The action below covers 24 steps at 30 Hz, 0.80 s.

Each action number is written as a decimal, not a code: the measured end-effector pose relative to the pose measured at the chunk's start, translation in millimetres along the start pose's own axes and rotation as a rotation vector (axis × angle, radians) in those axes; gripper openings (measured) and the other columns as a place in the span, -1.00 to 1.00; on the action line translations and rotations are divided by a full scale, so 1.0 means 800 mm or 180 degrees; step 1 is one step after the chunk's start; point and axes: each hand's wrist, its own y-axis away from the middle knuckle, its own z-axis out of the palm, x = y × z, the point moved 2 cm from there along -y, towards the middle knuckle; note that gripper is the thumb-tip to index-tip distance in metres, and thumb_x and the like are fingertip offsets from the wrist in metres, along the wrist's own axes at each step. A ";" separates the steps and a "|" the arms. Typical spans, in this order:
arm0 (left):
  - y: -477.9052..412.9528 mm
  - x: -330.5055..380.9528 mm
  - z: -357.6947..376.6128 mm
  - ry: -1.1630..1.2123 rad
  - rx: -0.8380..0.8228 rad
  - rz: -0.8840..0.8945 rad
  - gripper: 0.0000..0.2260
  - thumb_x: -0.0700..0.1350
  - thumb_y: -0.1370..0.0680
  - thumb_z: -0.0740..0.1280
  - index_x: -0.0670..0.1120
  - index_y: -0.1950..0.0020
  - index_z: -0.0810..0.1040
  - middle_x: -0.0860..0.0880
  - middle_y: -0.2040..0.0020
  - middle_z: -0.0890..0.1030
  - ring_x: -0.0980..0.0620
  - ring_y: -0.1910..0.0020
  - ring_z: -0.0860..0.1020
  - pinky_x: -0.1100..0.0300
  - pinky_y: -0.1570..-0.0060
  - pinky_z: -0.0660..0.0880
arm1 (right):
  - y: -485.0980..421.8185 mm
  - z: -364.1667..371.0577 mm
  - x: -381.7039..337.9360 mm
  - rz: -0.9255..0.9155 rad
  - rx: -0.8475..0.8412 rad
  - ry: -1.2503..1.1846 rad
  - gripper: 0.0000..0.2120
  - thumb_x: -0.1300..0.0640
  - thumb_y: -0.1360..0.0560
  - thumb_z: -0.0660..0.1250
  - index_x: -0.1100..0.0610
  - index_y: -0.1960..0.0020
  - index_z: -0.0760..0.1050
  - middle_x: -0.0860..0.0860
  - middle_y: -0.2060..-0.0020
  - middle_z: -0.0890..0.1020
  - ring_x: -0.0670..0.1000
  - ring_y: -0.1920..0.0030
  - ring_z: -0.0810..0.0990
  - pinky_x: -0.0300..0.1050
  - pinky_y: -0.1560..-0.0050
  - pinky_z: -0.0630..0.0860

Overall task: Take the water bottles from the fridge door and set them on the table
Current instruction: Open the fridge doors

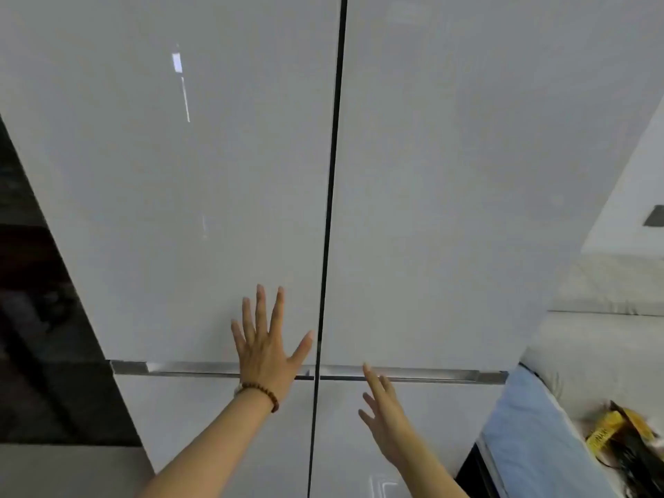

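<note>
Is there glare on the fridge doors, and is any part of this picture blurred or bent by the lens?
Head view: a bright reflected streak sits on the left fridge door; the right hand looks softer than the left hand, likely motion blur; the wide lens makes the seam between the doors lean.

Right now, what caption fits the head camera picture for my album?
A left hand flat on the closed fridge door, right hand open by the handle strip.

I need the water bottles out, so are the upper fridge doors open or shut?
Shut: the left door and right door sit flush, only a thin dark seam between them.
</note>
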 end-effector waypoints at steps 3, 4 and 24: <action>-0.033 0.005 0.026 -0.0302 0.0147 0.0046 -0.25 0.51 -0.36 -0.25 0.21 -0.44 -0.38 0.00 -0.51 -0.29 -0.07 -0.49 -0.30 -0.13 -0.41 -0.28 | -0.051 0.009 0.005 0.0147 -0.0094 -0.0184 0.06 -0.29 -0.23 0.37 0.02 -0.54 -0.09 0.03 -0.52 0.13 0.08 -0.50 0.16 0.11 -0.45 0.21; -0.043 0.004 0.035 -0.0342 0.0142 0.0052 -0.23 0.51 -0.36 -0.23 0.20 -0.45 -0.38 -0.02 -0.51 -0.29 -0.08 -0.49 -0.30 -0.15 -0.41 -0.28 | -0.067 0.013 0.005 0.0184 -0.0146 -0.0278 0.02 -0.29 -0.26 0.36 0.03 -0.54 -0.05 0.06 -0.51 0.16 0.08 -0.47 0.21 0.10 -0.45 0.23; -0.062 0.014 0.066 -0.0316 0.0088 -0.0100 -0.09 0.58 -0.24 -0.15 0.20 -0.38 -0.50 0.07 -0.36 -0.59 -0.03 -0.35 -0.58 -0.21 -0.41 -0.23 | -0.133 0.053 0.019 0.0438 0.0514 -0.1009 0.13 -0.39 0.00 0.45 0.09 -0.42 0.18 0.16 -0.28 0.40 0.15 -0.30 0.42 0.13 -0.20 0.50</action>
